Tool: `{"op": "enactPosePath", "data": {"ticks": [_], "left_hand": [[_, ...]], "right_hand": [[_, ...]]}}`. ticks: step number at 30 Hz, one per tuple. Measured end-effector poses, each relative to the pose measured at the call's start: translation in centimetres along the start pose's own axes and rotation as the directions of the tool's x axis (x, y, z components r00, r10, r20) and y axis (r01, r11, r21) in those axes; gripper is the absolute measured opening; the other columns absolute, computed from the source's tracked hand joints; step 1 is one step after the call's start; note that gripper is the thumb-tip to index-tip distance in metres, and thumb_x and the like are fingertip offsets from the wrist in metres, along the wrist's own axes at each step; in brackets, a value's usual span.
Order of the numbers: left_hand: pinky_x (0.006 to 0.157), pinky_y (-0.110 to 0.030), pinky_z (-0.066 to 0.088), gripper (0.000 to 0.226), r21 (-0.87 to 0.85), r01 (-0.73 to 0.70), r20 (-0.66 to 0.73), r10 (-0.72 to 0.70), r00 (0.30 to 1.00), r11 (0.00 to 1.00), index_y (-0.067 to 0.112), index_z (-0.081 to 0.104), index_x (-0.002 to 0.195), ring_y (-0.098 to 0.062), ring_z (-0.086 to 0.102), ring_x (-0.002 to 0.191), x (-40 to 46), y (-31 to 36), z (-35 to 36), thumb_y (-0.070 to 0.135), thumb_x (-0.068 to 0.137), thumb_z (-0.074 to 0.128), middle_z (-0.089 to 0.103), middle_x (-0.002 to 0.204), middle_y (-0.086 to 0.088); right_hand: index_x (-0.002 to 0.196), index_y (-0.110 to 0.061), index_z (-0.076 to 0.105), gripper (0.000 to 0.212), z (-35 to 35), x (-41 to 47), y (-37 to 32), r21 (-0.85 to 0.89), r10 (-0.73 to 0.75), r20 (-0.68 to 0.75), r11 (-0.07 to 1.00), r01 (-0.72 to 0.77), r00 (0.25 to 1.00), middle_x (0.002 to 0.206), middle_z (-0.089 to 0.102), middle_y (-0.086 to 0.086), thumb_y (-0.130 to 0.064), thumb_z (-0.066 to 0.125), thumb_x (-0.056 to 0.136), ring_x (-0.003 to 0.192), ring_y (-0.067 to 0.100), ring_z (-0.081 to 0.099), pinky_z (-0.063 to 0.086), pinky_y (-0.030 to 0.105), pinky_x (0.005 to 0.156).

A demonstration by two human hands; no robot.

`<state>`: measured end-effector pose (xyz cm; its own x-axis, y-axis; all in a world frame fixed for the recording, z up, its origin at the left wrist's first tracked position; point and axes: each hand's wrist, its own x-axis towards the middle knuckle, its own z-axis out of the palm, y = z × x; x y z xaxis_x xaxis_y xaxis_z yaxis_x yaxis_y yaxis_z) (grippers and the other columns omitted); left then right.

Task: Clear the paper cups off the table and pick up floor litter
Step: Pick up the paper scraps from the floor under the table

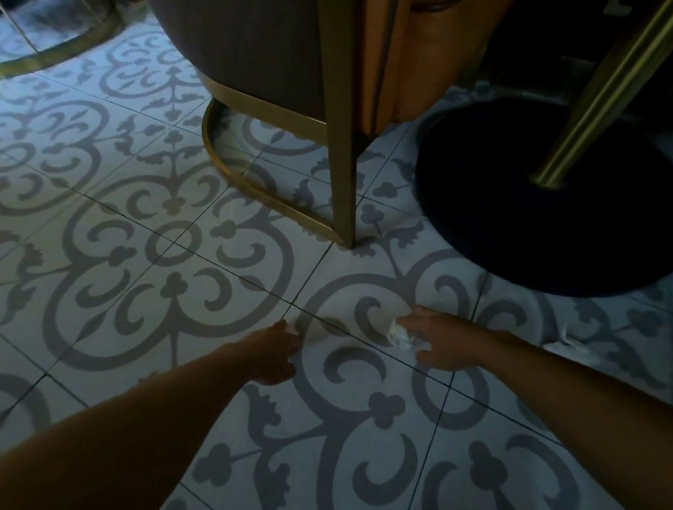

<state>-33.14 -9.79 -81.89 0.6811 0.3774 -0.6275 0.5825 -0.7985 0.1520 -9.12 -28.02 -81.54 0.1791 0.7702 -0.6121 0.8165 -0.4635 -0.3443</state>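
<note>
Both arms reach down to the patterned tile floor. My right hand [445,338] has its fingers curled around a crumpled white tissue [401,334] lying on the tile. My left hand [277,352] is lower left of it, fingers closed over a small white scrap [292,329] that barely shows at the fingertips. Another white piece of litter [571,349] lies on the floor to the right, beyond my right forearm. No paper cups are in view.
A chair with a gold metal frame [336,134] stands just beyond my hands. A black round table base [550,231] with a brass pole [605,95] is at the upper right. Another gold chair ring [61,48] is at the upper left.
</note>
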Motion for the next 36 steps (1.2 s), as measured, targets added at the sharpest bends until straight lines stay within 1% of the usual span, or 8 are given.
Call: {"op": "enactPosePath", "data": {"ticks": [10, 17, 21, 24, 28, 31, 33, 36], "left_hand": [[0.099, -0.037, 0.051, 0.045, 0.058, 0.041, -0.030, -0.040, 0.999, 0.997, 0.010, 0.058, 0.129, -0.028, 0.058, 0.112, 0.7, 0.6, 0.4, 0.031, 0.090, 0.062, 0.046, 0.133, -0.011], [0.089, -0.030, 0.054, 0.030, -0.065, 0.056, -0.097, -0.062, 0.993, 0.996, 0.003, 0.069, 0.111, -0.025, 0.064, 0.103, 0.6, 1.0, -0.8, 0.025, 0.092, 0.058, 0.062, 0.113, -0.011], [0.083, -0.026, 0.054, 0.027, -0.254, 0.051, -0.230, -0.111, 0.967, 0.966, 0.013, 0.073, 0.106, -0.013, 0.067, 0.092, 0.9, 1.8, -2.4, 0.033, 0.089, 0.069, 0.070, 0.102, -0.002], [0.063, -0.014, 0.046, 0.025, -0.604, 0.037, -0.350, -0.307, 0.885, 0.796, 0.014, 0.076, 0.091, 0.000, 0.061, 0.072, 1.0, 3.8, -4.7, 0.031, 0.075, 0.083, 0.069, 0.084, 0.006], [0.054, -0.015, 0.048, 0.015, -0.831, -0.060, -0.339, -0.418, 0.843, 0.553, 0.015, 0.072, 0.079, -0.008, 0.066, 0.066, 0.6, 6.9, -7.0, 0.019, 0.073, 0.086, 0.072, 0.076, -0.002], [0.057, -0.023, 0.052, 0.024, -0.906, -0.153, -0.320, -0.403, 0.858, 0.394, 0.013, 0.069, 0.091, -0.016, 0.066, 0.068, 0.6, 9.4, -8.4, 0.014, 0.074, 0.085, 0.071, 0.082, -0.007], [0.065, -0.027, 0.056, 0.027, -0.952, -0.194, -0.266, -0.326, 0.907, 0.236, 0.011, 0.066, 0.105, -0.018, 0.064, 0.075, 0.6, 11.0, -9.2, 0.008, 0.081, 0.078, 0.068, 0.090, -0.009], [0.079, -0.037, 0.058, 0.011, -0.981, -0.193, -0.195, -0.183, 0.964, 0.028, 0.008, 0.064, 0.104, -0.019, 0.063, 0.084, 0.0, 13.4, -9.9, 0.006, 0.093, 0.064, 0.064, 0.093, -0.009]], "right_hand": [[0.150, -0.028, 0.006, 0.075, 1.5, 0.8, 0.2, -0.143, -0.002, 0.161, 0.989, 0.025, 0.987, 0.161, -0.007, -0.001, -0.026, 0.052, 0.092, 0.148, 0.029, -0.002, 0.013, 0.048, 0.120], [0.150, -0.016, 0.011, 0.064, 0.8, -0.1, -0.2, -0.157, -0.034, 0.082, 0.986, 0.047, 0.996, 0.162, 0.000, 0.002, -0.028, 0.044, 0.096, 0.148, 0.026, 0.004, 0.012, 0.040, 0.121], [0.147, -0.015, 0.028, 0.058, -0.4, -1.9, 0.0, -0.011, -0.023, -0.069, 1.000, 0.023, 0.997, 0.159, 0.017, -0.002, -0.026, 0.050, 0.093, 0.142, 0.021, 0.025, 0.027, 0.035, 0.116], [0.144, -0.014, 0.034, 0.057, -1.6, -3.8, 0.6, 0.050, -0.013, -0.152, 0.999, 0.021, 0.988, 0.156, 0.026, -0.001, -0.024, 0.054, 0.091, 0.139, 0.020, 0.031, 0.029, 0.032, 0.114], [0.138, -0.013, 0.045, 0.050, -2.8, -6.5, 1.5, 0.102, 0.033, -0.301, 0.995, -0.002, 0.953, 0.152, 0.035, 0.002, -0.022, 0.055, 0.090, 0.136, 0.020, 0.037, 0.031, 0.030, 0.111], [0.132, -0.014, 0.052, 0.043, -3.7, -8.8, 2.2, 0.124, 0.043, -0.420, 0.992, 0.010, 0.906, 0.145, 0.044, 0.001, -0.021, 0.056, 0.089, 0.130, 0.019, 0.044, 0.034, 0.026, 0.106], [0.126, -0.015, 0.058, 0.039, -4.4, -10.2, 2.7, 0.179, 0.054, -0.505, 0.983, 0.044, 0.861, 0.137, 0.051, 0.000, -0.019, 0.057, 0.087, 0.124, 0.017, 0.049, 0.038, 0.025, 0.102], [0.113, -0.012, 0.067, 0.031, -5.6, -11.7, 3.2, 0.314, 0.095, -0.639, 0.938, 0.145, 0.764, 0.120, 0.063, 0.003, -0.009, 0.059, 0.083, 0.110, 0.017, 0.060, 0.048, 0.030, 0.095]]}}
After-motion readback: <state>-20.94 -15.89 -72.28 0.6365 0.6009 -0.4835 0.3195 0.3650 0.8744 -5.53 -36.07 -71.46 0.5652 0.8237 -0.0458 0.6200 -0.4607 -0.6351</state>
